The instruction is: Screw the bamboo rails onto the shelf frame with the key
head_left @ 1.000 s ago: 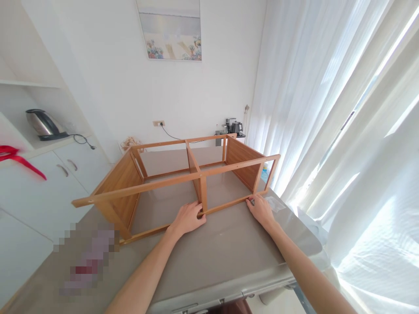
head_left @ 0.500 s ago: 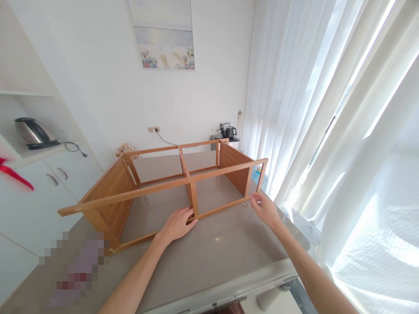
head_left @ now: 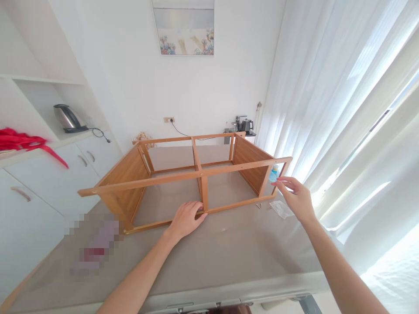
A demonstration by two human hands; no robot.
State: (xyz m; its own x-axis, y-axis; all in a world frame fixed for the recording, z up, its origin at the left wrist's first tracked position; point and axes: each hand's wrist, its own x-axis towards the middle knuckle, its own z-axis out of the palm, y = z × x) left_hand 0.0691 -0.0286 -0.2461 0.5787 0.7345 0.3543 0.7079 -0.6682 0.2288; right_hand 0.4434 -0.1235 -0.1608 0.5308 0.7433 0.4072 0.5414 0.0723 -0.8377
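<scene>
A wooden shelf frame (head_left: 166,177) lies on its side on the grey tabletop (head_left: 225,248), with slatted panels at both ends and a divider in the middle. My left hand (head_left: 188,219) is closed on the lower front rail, where it meets the middle post. At the right end of the frame, my right hand (head_left: 296,198) is raised with thumb and fingertips pinched together. Anything between those fingertips is too small to make out. Below it on the table lie small metal screws (head_left: 258,206) and a clear plastic bag (head_left: 281,209).
Behind the frame's right end stands a blue bottle (head_left: 273,173). White curtains (head_left: 314,109) hang on the right. A kettle (head_left: 68,118) and red fabric (head_left: 22,140) sit on the left cabinet. A blurred patch (head_left: 98,244) covers something at the table's left.
My right hand has lifted from beside the lower rail to the frame's right end, its fingers pinched. My left hand stays on the rail. The view has swung left.
</scene>
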